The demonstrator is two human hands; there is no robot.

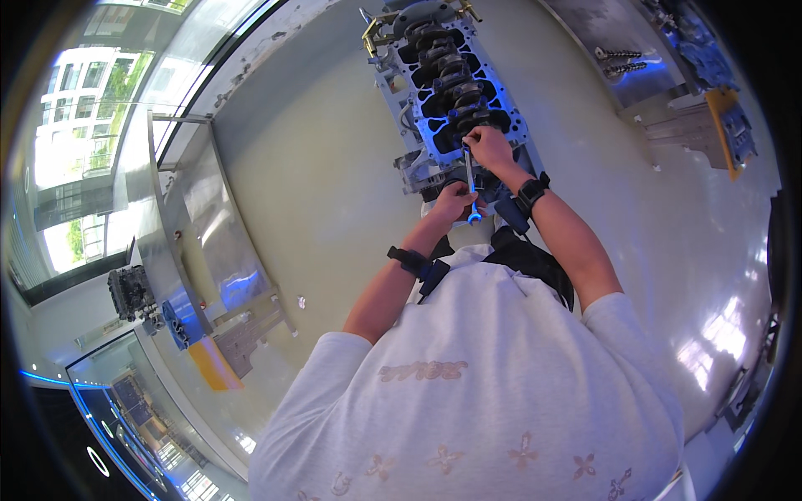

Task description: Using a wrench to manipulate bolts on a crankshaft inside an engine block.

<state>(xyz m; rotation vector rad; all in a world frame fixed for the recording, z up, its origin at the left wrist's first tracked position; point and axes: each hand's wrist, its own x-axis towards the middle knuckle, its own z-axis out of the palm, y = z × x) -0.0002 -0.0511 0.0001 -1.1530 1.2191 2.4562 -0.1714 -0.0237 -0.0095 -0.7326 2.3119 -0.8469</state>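
Note:
A silver combination wrench (469, 171) points away from me at the near end of an engine block (511, 117). My left hand (454, 203) is closed around the wrench's near part, just short of its open jaw. My right hand (489, 149) pinches at the wrench's far end, beside the crankshaft (455, 73). The fingers partly cover that end, so I cannot tell whether it sits on a bolt. Dark crank throws run along the middle of the block, with the block's pale flat face around them.
Metal workbenches stand left (225, 242) and right (614, 50). Two camshafts (620, 63) lie on the right one. Yellow boards (215, 364) and blue parts (737, 132) sit at bench ends. Tall windows (92, 92) line the left, above a dark engine part (129, 292).

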